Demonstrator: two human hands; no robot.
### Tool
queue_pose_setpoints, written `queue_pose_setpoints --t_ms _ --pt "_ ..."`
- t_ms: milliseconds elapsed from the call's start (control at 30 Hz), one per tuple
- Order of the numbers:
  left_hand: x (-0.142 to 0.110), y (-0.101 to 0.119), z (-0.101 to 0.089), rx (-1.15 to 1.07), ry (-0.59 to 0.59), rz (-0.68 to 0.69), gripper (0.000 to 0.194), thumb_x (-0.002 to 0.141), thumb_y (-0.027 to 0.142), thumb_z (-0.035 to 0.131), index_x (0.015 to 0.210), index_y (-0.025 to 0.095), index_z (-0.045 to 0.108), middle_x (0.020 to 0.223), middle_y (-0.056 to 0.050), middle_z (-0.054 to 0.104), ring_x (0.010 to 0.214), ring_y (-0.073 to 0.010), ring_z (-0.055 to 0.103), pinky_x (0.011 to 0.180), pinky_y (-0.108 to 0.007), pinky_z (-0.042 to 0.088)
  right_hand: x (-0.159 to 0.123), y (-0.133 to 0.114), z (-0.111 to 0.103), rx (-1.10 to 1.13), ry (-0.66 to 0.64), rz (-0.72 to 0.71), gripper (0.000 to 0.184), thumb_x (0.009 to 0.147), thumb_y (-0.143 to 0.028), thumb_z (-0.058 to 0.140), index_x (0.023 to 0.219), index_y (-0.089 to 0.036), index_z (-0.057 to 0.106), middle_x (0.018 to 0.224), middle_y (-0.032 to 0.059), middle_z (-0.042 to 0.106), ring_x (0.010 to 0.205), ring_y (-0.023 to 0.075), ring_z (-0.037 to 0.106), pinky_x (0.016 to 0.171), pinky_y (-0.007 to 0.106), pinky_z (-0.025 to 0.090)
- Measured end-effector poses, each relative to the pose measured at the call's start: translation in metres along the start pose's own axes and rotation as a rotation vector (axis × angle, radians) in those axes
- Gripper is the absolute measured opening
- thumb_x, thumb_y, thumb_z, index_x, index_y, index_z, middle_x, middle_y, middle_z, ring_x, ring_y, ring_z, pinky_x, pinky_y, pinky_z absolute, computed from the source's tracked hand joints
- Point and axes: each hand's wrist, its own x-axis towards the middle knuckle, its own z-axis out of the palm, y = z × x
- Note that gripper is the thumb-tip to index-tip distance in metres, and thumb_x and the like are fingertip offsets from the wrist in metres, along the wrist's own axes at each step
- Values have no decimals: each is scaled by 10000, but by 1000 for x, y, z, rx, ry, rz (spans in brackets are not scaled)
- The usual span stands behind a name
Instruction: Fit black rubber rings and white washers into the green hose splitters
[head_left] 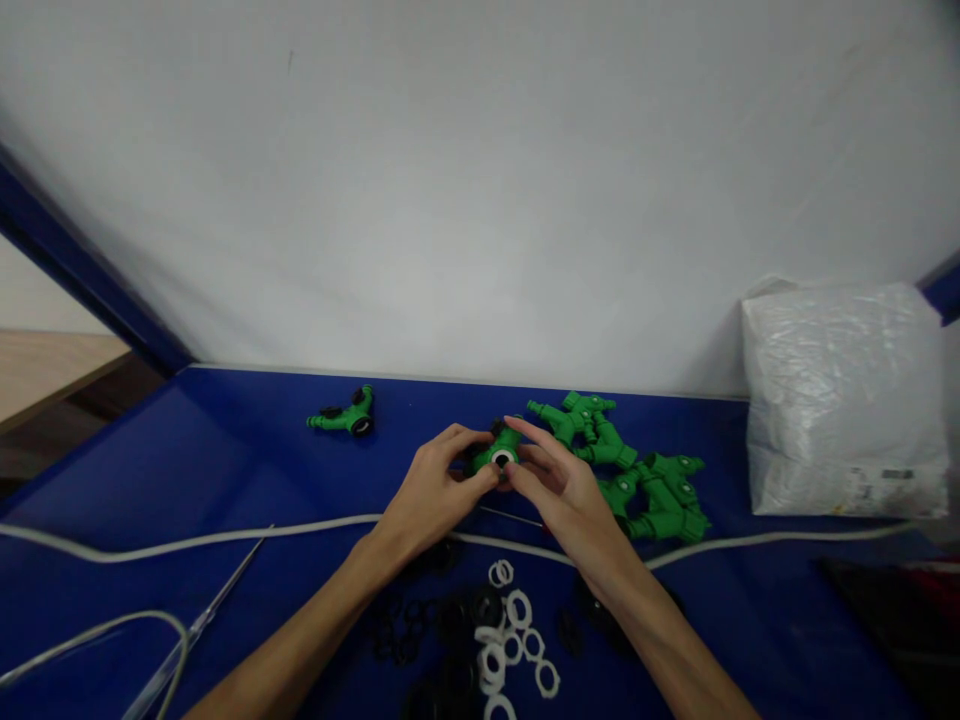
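Both hands are closed on a green Y-shaped hose connector (pixel 507 441) above the middle of the blue table. My left hand (pixel 442 482) grips its left side, where black parts show, with the thumb beside the opening. A white ring (pixel 502 458) sits in that opening, which faces me. My right hand (pixel 559 480) holds the other side, thumb at the opening and index finger stretched along the top. Behind and right of the right hand lies a pile of green connectors (pixel 664 500). Below the hands are loose white rings (pixel 519 610) and small black rings (pixel 405 625).
Another green connector with black parts (pixel 351 415) lies at the back left. A pale cable (pixel 187 543) crosses the table under my arms. At left is a thin pointed tool (pixel 214 607). A plastic-wrapped package (pixel 847 400) stands against the wall at right.
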Motion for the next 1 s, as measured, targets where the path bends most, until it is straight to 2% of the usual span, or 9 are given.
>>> queue_pose_setpoints --t_ms 333,633,767,1000 --pt "-2 5 -2 13 2 38 281 910 264 555 1117 169 720 1070 -66 684 1008 -205 654 809 -288 535 -1 7 5 5 16 -109 472 864 -402 702 1286 -209 617 1098 71 758 837 164 727 844 309 595" --pt "-2 7 1 66 9 46 223 893 272 590 1044 179 726 993 -41 671 936 -181 642 783 -271 506 -4 12 9 4 60 -148 380 862 -385 709 1207 -239 645 1158 71 739 977 194 735 898 320 594" --pt "-3 6 2 80 24 73 202 880 242 587 1029 184 711 998 -38 663 949 -179 639 791 -268 508 -4 11 10 -42 58 -188 290 879 -357 688 1141 -235 652 1172 66 726 1028 183 718 894 282 586" --pt "-4 7 3 133 60 93 170 843 211 597 988 174 679 990 -41 649 926 -182 637 793 -281 516 -6 10 10 -176 55 -245 221 912 -330 646 1103 -224 684 1102 48 736 961 166 717 864 264 576"
